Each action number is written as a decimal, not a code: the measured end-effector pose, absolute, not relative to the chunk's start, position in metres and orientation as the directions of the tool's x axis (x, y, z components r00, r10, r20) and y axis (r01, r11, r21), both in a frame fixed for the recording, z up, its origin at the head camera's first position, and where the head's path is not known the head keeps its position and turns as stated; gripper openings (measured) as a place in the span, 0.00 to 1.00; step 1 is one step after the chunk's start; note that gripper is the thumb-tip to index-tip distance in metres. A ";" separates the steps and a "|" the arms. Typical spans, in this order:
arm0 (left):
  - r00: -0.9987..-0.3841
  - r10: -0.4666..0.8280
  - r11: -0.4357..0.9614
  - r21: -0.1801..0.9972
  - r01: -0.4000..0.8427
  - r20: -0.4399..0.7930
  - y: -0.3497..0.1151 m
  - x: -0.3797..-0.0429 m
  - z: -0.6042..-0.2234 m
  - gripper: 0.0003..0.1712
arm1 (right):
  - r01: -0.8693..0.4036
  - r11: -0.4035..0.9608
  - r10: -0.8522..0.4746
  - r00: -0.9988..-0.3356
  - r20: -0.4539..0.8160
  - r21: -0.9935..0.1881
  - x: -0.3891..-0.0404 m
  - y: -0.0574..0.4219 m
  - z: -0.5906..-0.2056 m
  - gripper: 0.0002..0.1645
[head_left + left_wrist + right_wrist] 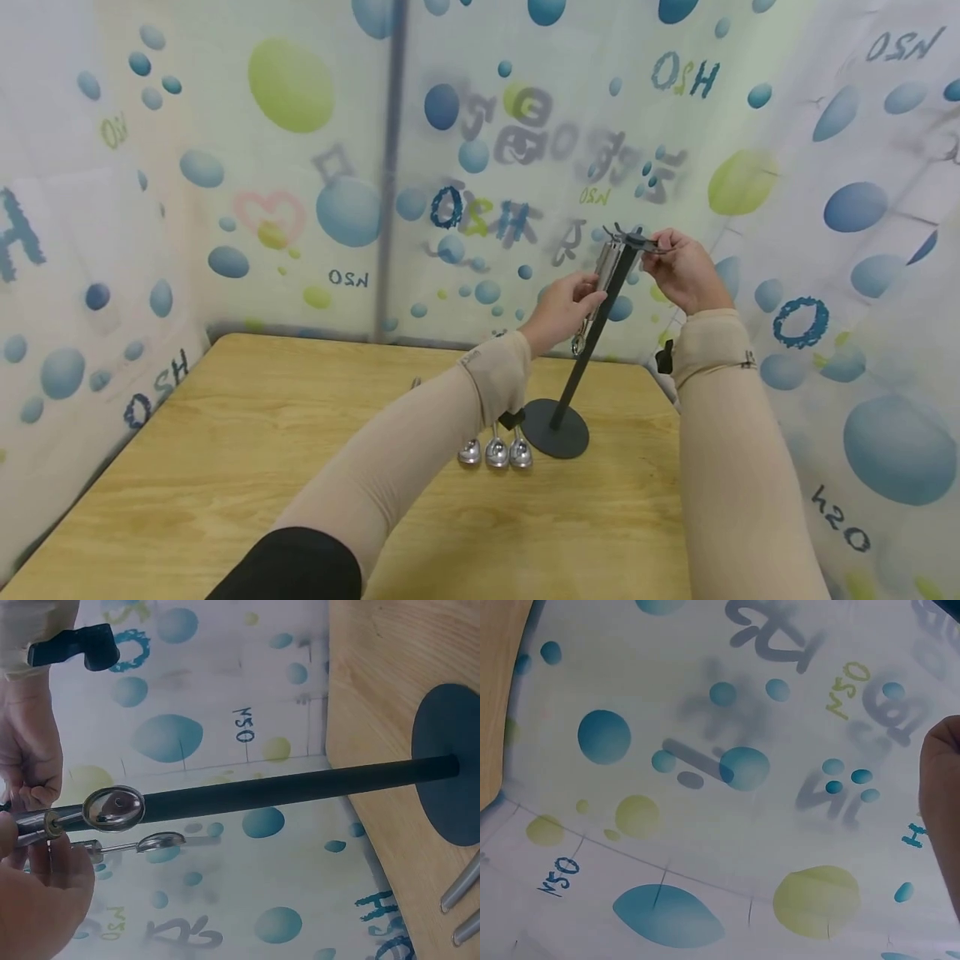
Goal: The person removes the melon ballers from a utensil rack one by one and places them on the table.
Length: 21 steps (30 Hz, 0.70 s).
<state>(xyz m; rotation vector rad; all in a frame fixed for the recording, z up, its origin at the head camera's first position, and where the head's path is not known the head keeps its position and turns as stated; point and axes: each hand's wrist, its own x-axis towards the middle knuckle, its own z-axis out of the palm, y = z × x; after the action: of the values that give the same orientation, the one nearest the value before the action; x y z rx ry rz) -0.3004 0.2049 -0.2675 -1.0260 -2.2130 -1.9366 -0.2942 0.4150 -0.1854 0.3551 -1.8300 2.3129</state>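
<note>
A black utensil stand (577,379) with a round base leans in the head view, hooks fanning out at its top. My left hand (566,308) holds a shiny metal spoon (604,265) by its thick handle, close to the pole. In the left wrist view two spoon bowls show, one spoon bowl (114,808) in front of the pole and another spoon bowl (161,841) beside it. My right hand (686,271) pinches a hook at the stand's top. Only an edge of that hand shows in the right wrist view; its fingertips are out of frame there.
Three metal spoons (497,452) lie side by side on the wooden table (225,467), left of the stand's base, partly hidden by my left forearm. Bubble-patterned curtains (352,275) enclose the table at the back and sides.
</note>
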 end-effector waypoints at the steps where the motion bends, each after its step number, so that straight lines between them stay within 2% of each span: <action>1: -0.783 0.451 0.003 0.876 0.482 0.429 0.204 -0.301 -0.267 0.21 | -0.284 -0.216 -0.005 -0.956 0.292 -0.934 -0.294 0.414 -0.185 0.24; 7: -0.777 0.460 -0.063 0.888 0.455 0.431 0.199 -0.302 -0.264 0.19 | -0.276 -0.246 0.006 -0.959 0.284 -0.929 -0.293 0.412 -0.187 0.23; 15: -0.783 0.454 -0.057 0.890 0.452 0.426 0.192 -0.299 -0.261 0.29 | -0.297 -0.262 0.007 -0.952 0.306 -0.918 -0.292 0.410 -0.190 0.22; 21: -0.770 0.439 -0.083 0.874 0.478 0.463 0.187 -0.299 -0.257 0.27 | -0.292 -0.253 0.020 -0.955 0.297 -0.922 -0.291 0.410 -0.189 0.23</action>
<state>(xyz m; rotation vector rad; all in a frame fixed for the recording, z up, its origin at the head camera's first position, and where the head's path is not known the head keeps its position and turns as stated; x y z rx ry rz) -0.2993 0.1868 -0.2565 -1.0543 -2.1064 -2.0331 -0.2909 0.4097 -0.1891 0.3337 -1.7828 2.3164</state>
